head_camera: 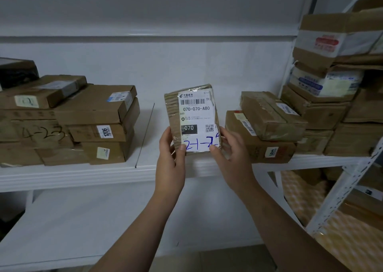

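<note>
White shelf (72, 176) and wall (186, 64), boxes (267, 116) stacked on both sides of the grip. Parcel (193, 118) is held upright over the gap between them, left hand (172, 149) and right hand (231, 147) pinching its lower corners. Small, taped cardboard: probably light and stiff, tape slick; lower edges give the surest hold.

The parcel (173, 114) is brown ribbed cardboard. Its white label (196, 114) carries black barcode stripes, a black block with white digits and blue handwriting. The shelf (83, 174) is white. The left boxes (93, 110) are plain brown, one with black pen marks. At the far left lies a black package (16, 72). Low on the right, the padding (300, 197) has a yellow-and-white check.
</note>
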### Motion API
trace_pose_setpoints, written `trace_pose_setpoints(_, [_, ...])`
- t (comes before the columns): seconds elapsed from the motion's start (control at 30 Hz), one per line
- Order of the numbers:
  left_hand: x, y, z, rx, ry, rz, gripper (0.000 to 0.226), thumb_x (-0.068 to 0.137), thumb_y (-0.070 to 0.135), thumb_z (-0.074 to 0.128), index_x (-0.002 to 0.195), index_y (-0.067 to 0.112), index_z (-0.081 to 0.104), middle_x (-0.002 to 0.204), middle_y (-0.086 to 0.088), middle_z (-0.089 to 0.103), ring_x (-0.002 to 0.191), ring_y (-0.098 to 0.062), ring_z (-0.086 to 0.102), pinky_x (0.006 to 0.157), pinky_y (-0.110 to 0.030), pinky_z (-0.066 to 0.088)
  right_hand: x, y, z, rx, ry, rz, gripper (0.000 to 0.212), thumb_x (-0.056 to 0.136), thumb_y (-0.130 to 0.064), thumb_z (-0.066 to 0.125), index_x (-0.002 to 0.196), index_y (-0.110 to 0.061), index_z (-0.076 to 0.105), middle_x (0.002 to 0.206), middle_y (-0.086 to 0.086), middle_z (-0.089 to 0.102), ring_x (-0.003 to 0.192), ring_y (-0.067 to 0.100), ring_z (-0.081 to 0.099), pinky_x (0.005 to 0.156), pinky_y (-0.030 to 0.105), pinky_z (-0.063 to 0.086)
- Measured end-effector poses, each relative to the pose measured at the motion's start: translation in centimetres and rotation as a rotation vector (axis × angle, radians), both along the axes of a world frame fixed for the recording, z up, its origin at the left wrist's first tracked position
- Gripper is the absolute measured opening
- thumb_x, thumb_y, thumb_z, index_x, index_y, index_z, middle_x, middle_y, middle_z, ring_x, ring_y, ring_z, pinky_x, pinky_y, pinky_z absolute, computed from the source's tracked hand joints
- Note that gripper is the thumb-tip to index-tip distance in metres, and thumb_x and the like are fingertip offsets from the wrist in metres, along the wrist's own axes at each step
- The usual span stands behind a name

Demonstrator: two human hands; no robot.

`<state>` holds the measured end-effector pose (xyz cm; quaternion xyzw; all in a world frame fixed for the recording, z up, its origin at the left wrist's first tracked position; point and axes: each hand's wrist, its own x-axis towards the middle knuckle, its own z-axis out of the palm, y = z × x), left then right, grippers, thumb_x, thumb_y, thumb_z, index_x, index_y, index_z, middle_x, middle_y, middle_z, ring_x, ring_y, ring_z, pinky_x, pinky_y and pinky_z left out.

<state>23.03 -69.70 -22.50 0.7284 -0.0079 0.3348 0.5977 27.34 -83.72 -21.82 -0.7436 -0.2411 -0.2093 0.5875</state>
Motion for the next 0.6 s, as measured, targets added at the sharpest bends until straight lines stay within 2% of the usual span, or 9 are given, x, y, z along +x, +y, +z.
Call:
trace_pose_setpoints(0.1, [-0.2, 0.8, 1.1, 0.027, -0.018, -0.054, 0.051, 0.096, 0.017, 0.054, 0.138, 0.035, 0.031, 0.125, 0.03, 0.052, 0.114, 0.0, 0.055, 0.094, -0.028, 0.05, -0.4, 0.8, 0.5, 0.02, -0.034, -0.021, 0.047, 0.086, -0.027, 0.058, 0.128, -0.042, 0.043, 0.124, -0.028, 0.041, 0.124, 0.011, 0.046, 0.104, 0.035, 0.042])
trace_pose_setpoints(0.2, [-1.0, 1.8, 2.3, 0.134, -0.013, -0.071, 0.078, 0.08, 0.037, 0.069, 0.145, 0.034, 0.025, 0.137, 0.011, 0.039, 0.121, 0.007, 0.043, 0.096, -0.016, 0.045, -1.1, 2.4, 1.7, 0.079, -0.095, 0.014, 0.058, 0.083, -0.032, 0.062, 0.135, -0.036, 0.037, 0.133, -0.014, 0.047, 0.126, 0.003, 0.044, 0.102, 0.017, 0.038])
trace_pose_setpoints(0.27, [-1.8, 3.0, 3.5, 0.226, -0.023, -0.084, 0.092, 0.076, 0.039, 0.074, 0.148, 0.035, 0.017, 0.138, 0.011, 0.039, 0.123, 0.012, 0.037, 0.097, -0.011, 0.04, -1.7, 3.9, 2.9, 0.162, -0.128, 0.058, 0.061, 0.08, -0.034, 0.063, 0.133, -0.041, 0.033, 0.133, -0.013, 0.049, 0.122, -0.005, 0.046, 0.094, 0.007, 0.038])
trace_pose_setpoints(0.3, [-2.3, 3.7, 4.3, 0.258, -0.043, -0.098, 0.089, 0.078, 0.036, 0.075, 0.146, 0.042, 0.017, 0.135, 0.019, 0.044, 0.121, 0.01, 0.042, 0.096, -0.011, 0.04, -1.9, 4.7, 3.5, 0.197, -0.163, 0.052, 0.063, 0.079, -0.034, 0.063, 0.132, -0.042, 0.031, 0.133, -0.012, 0.049, 0.122, -0.005, 0.047, 0.094, 0.008, 0.039])
trace_pose_setpoints(0.37, [-3.3, 5.6, 6.2, 0.273, -0.098, -0.075, 0.079, 0.08, 0.033, 0.074, 0.136, 0.055, 0.022, 0.124, 0.032, 0.052, 0.117, 0.006, 0.049, 0.095, -0.012, 0.041, -2.4, 6.4, 4.8, 0.248, -0.234, 0.03, 0.067, 0.079, -0.037, 0.064, 0.135, -0.047, 0.028, 0.137, -0.006, 0.048, 0.127, 0.005, 0.047, 0.102, 0.024, 0.043])
trace_pose_setpoints(0.43, [-4.3, 7.7, 8.5, 0.269, -0.171, -0.031, 0.07, 0.083, 0.026, 0.071, 0.133, 0.051, 0.03, 0.124, 0.029, 0.054, 0.117, 0.003, 0.053, 0.095, -0.014, 0.043, -2.9, 8.3, 6.8, 0.26, -0.287, 0.027, 0.07, 0.081, -0.049, 0.063, 0.137, -0.056, 0.023, 0.141, -0.013, 0.041, 0.132, 0.014, 0.042, 0.107, 0.039, 0.039])
trace_pose_setpoints(0.47, [-4.9, 8.9, 9.7, 0.301, -0.216, -0.007, 0.064, 0.085, 0.021, 0.068, 0.132, 0.049, 0.035, 0.125, 0.026, 0.055, 0.115, 0.001, 0.055, 0.094, -0.015, 0.043, -3.1, 9.4, 8.0, 0.246, -0.313, 0.027, 0.07, 0.082, -0.054, 0.062, 0.138, -0.059, 0.019, 0.141, -0.023, 0.036, 0.133, 0.012, 0.04, 0.109, 0.038, 0.036])
trace_pose_setpoints(0.53, [-5.7, 11.4, 12.1, 0.431, -0.299, 0.089, 0.051, 0.088, 0.018, 0.062, 0.129, 0.042, 0.044, 0.128, 0.018, 0.054, 0.115, 0.001, 0.053, 0.094, -0.015, 0.043, -3.5, 11.6, 10.2, 0.204, -0.334, 0.043, 0.073, 0.082, -0.052, 0.062, 0.136, -0.064, 0.015, 0.134, -0.037, 0.029, 0.131, 0.0, 0.037, 0.107, 0.023, 0.034])
trace_pose_setpoints(0.6, [-6.2, 14.0, 14.1, 0.554, -0.32, 0.226, 0.042, 0.091, 0.015, 0.061, 0.127, 0.033, 0.049, 0.137, 0.0, 0.045, 0.115, 0.006, 0.046, 0.095, -0.008, 0.038, -3.4, 13.8, 11.9, 0.143, -0.319, 0.079, 0.075, 0.083, -0.042, 0.066, 0.136, -0.062, 0.017, 0.129, -0.033, 0.031, 0.124, -0.008, 0.038, 0.098, 0.007, 0.032])
